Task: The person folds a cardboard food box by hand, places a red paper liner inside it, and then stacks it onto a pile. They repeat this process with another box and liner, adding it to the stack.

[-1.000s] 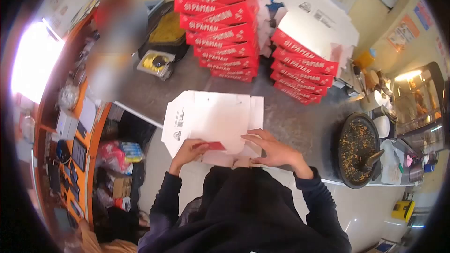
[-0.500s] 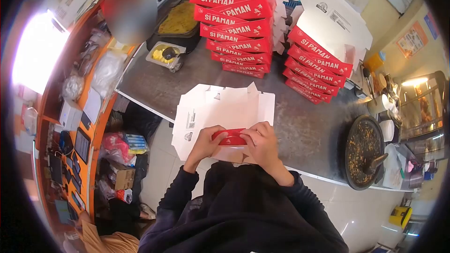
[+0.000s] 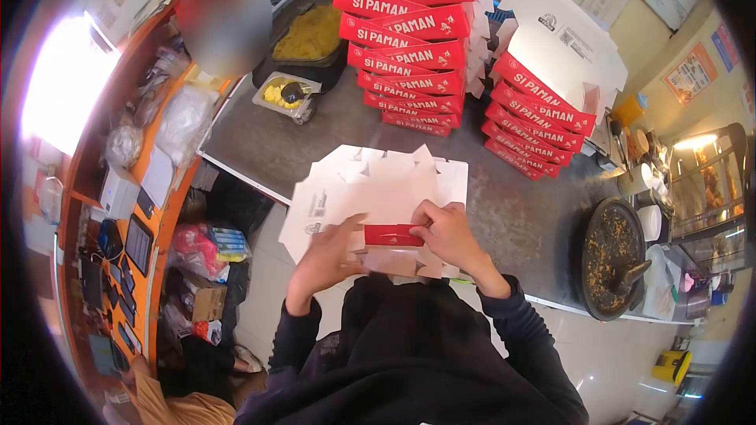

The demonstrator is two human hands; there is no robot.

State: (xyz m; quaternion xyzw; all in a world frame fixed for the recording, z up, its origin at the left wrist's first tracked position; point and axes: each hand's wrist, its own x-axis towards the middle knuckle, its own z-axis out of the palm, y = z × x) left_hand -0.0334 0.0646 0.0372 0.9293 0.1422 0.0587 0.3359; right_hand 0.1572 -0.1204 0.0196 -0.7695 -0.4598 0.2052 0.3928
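A partly folded cardboard box (image 3: 378, 189), white inside with a red front panel, lies at the near edge of the dark table. My right hand (image 3: 449, 234) pinches the right end of the red panel. At the panel's left end is my left hand (image 3: 327, 256), its fingers apart and slightly blurred, beside the box's left side. Side flaps of the box stand up at its near corners.
Behind the box rise a tall stack of red boxes (image 3: 409, 55) and a shorter stack (image 3: 528, 122). A stone mortar (image 3: 610, 256) stands at right. A tray of yellow food (image 3: 307, 35) and a small container (image 3: 285, 94) are at back left. A person (image 3: 189, 401) is at lower left.
My left hand has let go of the red panel, opened and moved left and down. My right hand still grips the right end. The view has shifted slightly.
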